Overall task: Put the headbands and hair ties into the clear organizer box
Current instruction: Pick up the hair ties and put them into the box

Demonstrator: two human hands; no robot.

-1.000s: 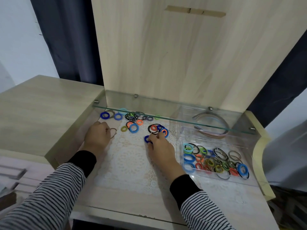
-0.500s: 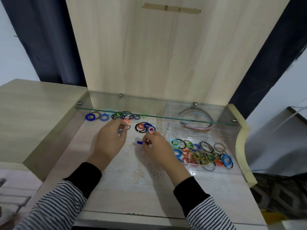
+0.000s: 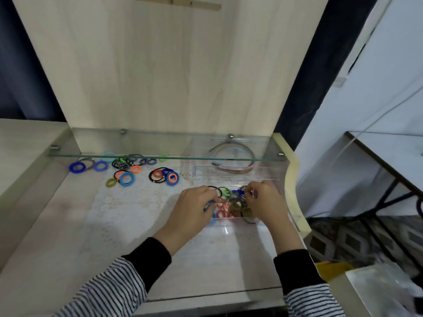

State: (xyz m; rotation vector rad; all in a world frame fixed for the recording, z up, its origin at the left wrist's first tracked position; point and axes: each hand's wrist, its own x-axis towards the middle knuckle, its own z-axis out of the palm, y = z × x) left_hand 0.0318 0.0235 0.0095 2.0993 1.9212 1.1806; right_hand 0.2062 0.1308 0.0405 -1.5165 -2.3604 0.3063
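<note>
Both my hands hang over the front compartment of the clear box (image 3: 231, 226), close together, because this is where the small rings go and I want to let them go low, inside the walls, so they do not bounce out onto the table (image 3: 57, 236).

My right hand (image 3: 266, 203) has its fingers curled in, and the thumb and fingers pinch a blue tie (image 3: 239, 192) just above the heap of hair ties (image 3: 233, 205) already lying in the compartment. My left hand (image 3: 194, 211) is curled too, at the near left corner of the same compartment, its fingertips (image 3: 211, 197) touching or almost touching a thin black ring. The blur keeps me from telling whether that hand really holds anything.

The headbands (image 3: 233, 170) lie in the back compartment, partly under the glass shelf (image 3: 137, 156), well past my fingertips. They look settled.

What is left, as I judge it, is on the other side: the loose ties (image 3: 125, 178) and a second cluster (image 3: 164, 176) lie on the table at the far edge of the lace mat (image 3: 128, 207), some tucked beneath the shelf, well apart from both hands. Reaching them means going in low under the glass.
</note>
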